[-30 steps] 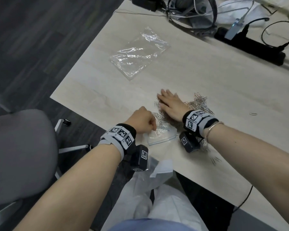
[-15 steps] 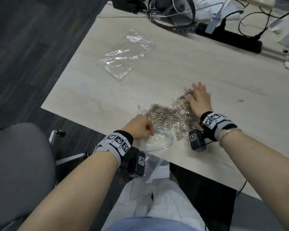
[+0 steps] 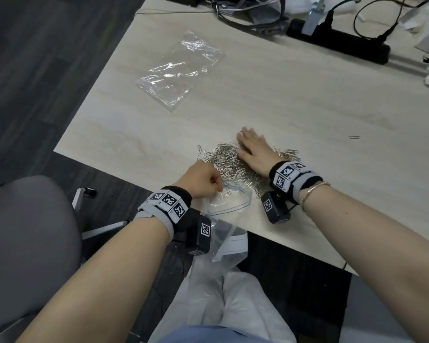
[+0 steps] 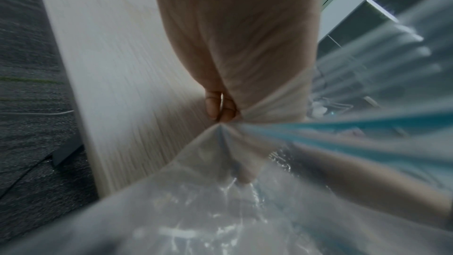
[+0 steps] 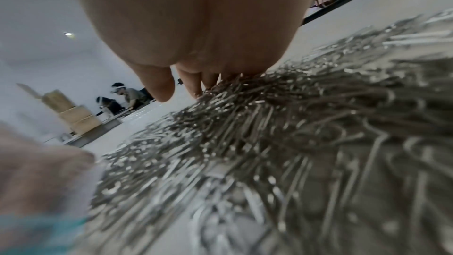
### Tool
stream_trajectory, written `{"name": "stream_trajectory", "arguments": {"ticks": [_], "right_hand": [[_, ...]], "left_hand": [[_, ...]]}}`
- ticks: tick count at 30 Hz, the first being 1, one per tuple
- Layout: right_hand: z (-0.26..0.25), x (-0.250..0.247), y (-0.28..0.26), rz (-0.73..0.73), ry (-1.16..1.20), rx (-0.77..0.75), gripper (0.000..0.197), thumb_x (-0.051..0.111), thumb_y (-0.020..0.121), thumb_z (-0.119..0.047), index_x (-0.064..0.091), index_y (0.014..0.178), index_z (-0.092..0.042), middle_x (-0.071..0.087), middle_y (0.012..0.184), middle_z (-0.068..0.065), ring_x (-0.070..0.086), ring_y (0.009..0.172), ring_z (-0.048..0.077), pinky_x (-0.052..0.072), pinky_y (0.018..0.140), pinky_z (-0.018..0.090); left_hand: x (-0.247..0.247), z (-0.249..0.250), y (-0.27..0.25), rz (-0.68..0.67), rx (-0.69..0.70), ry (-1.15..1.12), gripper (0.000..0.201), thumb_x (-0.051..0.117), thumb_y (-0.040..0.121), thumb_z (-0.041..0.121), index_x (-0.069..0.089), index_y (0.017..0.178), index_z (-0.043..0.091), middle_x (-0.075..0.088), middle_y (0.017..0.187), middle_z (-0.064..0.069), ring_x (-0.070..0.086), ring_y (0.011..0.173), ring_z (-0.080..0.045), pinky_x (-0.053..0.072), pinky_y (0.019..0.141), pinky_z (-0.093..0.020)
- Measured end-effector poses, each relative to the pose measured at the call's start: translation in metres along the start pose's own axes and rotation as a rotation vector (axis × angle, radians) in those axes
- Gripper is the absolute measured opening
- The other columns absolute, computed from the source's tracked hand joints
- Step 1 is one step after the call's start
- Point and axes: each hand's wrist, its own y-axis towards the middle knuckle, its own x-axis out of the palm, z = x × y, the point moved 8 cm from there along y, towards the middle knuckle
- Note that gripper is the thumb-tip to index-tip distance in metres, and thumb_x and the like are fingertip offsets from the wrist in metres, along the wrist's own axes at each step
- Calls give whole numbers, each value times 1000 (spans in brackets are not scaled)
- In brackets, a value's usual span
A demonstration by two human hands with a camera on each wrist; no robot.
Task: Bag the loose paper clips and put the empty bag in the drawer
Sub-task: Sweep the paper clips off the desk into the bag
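- Left hand (image 3: 200,179) clenched at the near edge of the pale wood-grain worktop (image 3: 295,100), pinching the rim of a clear zip-top plastic bag with a blue seal strip (image 3: 229,204); thumb and forefinger tips (image 4: 215,108) seen pressed together on the gathered plastic in the left wrist view.
- Mouth of that bag held agape on the worktop edge, the rest hanging off over the lap; a few clips lying at its opening.
- Right hand (image 3: 254,151) released, laid flat with fingers straight on top of a heap of loose silver wire paper clips (image 3: 229,162); fingertips (image 5: 196,84) resting among the clips in the right wrist view.
- Heap lying on the worktop just beyond the bag mouth, between the two hands, touching the left knuckles.
- One stray silver paper clip (image 3: 354,137) lying alone, well apart to the right of the heap.
- Second clear, crinkled plastic bag (image 3: 181,70) lying flat and empty farther back on the worktop, left of centre, well apart from both hands.
- Black power strip with plugged cables (image 3: 337,43) along the far edge.
- Grey office chair (image 3: 27,233) beside the worktop, at the left.
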Motion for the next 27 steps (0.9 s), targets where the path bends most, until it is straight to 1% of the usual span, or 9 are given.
{"name": "stream_trajectory", "arguments": {"ticks": [2, 5, 9, 13, 16, 19, 21, 24, 27], "right_hand": [[-6, 2, -7, -3, -1, -36, 57, 33, 99, -36, 12, 149, -16, 1, 158, 7, -3, 146, 19, -7, 116, 35], [12, -22, -22, 162, 27, 8, 57, 35, 99, -36, 15, 148, -17, 1, 158, 7, -4, 146, 21, -8, 115, 35], [88, -60, -48, 346, 102, 261, 59, 36, 99, -32, 11, 149, -15, -4, 158, 9, -9, 145, 23, -11, 114, 35], [170, -77, -74, 384, 41, 556, 63, 37, 98, -32, 7, 149, -10, -7, 157, 14, -9, 145, 28, -6, 117, 42], [206, -80, -89, 427, 88, 698, 63, 37, 97, -31, 9, 149, -8, -4, 157, 16, -5, 145, 29, -3, 118, 45], [210, -78, -87, 397, 79, 703, 64, 34, 97, -32, 6, 148, -6, -4, 157, 15, -5, 146, 28, -3, 117, 45], [198, -72, -81, 359, 97, 674, 64, 32, 98, -34, 4, 148, -6, -7, 157, 14, -7, 145, 26, -5, 117, 44], [165, -55, -70, 313, 74, 578, 64, 27, 99, -37, 1, 148, -7, -8, 157, 13, -9, 145, 25, -6, 116, 42], [123, -30, -62, 280, 100, 457, 63, 23, 99, -41, -1, 149, -11, -10, 157, 9, -10, 145, 22, -8, 116, 40]], "left_hand": [[-1, 1, -1, 21, -4, 9, 21, 59, 73, 3, 76, 73, 15, 64, 66, 5, 51, 59, 0, 41, 71, -19], [0, 3, -2, 41, -20, 21, 20, 60, 72, 4, 76, 70, 16, 68, 66, 5, 51, 59, 1, 47, 72, -22], [2, 5, 0, 35, -58, 60, 19, 61, 72, 7, 75, 69, 19, 63, 61, 13, 54, 64, -1, 49, 77, -24], [0, 8, 0, 50, -56, 71, 17, 62, 73, 8, 76, 70, 18, 66, 65, 10, 53, 63, 1, 49, 75, -24], [-1, 9, 2, 65, -42, 96, 18, 62, 74, 8, 76, 70, 18, 56, 60, 14, 49, 58, 3, 47, 71, -24], [2, 7, 3, 76, -48, 139, 16, 63, 75, 12, 73, 68, 22, 51, 61, 17, 51, 73, -10, 47, 76, -30], [6, 4, 2, 82, -69, 156, 16, 62, 76, 17, 68, 64, 27, 46, 63, 18, 46, 85, -18, 43, 79, -33], [8, 3, -1, 94, -70, 156, 20, 61, 77, 17, 64, 63, 31, 43, 65, 17, 41, 86, -18, 39, 79, -32], [6, 5, -5, 114, -43, 150, 22, 59, 73, 10, 70, 65, 26, 45, 63, 18, 45, 82, -15, 41, 75, -30]]}}
